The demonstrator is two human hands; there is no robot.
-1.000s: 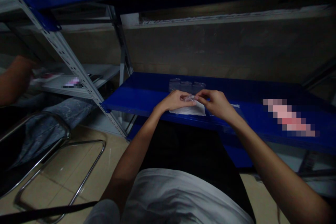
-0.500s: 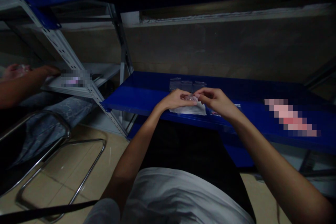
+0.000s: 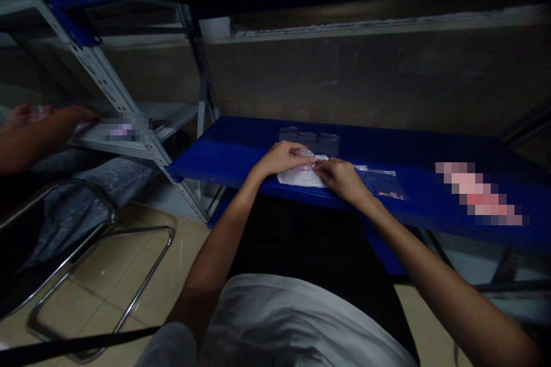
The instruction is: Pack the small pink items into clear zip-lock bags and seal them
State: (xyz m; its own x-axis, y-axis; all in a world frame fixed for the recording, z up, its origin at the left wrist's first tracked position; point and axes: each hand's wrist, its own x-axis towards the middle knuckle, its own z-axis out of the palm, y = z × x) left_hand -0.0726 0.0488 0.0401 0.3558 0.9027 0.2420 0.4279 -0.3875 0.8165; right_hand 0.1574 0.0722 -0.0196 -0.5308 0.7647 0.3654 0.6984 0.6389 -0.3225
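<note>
My left hand (image 3: 284,157) is curled over the white paper or cloth (image 3: 301,178) at the front edge of the blue shelf. Its thumb and fingers close on a small, shiny, clear plastic piece with a pinkish tint (image 3: 307,152); its exact kind is too small to tell. Right beside it, my right hand (image 3: 338,176) has its fingertips pinched together low over the white sheet. Whatever lies in that pinch is hidden. A clear zip bag (image 3: 385,183) holding small reddish bits lies just right of my right hand.
Three clear zip bags (image 3: 307,140) lie in a row behind my hands on the blue shelf (image 3: 232,149). A blurred-out pink item (image 3: 477,192) is further right. At left stand a metal upright (image 3: 112,83), a chair frame (image 3: 142,287) and another person's arm (image 3: 38,135).
My right hand has come down and closer to me, onto the white sheet, uncovering the zip bag to its right. My left hand has shifted slightly left and away from me.
</note>
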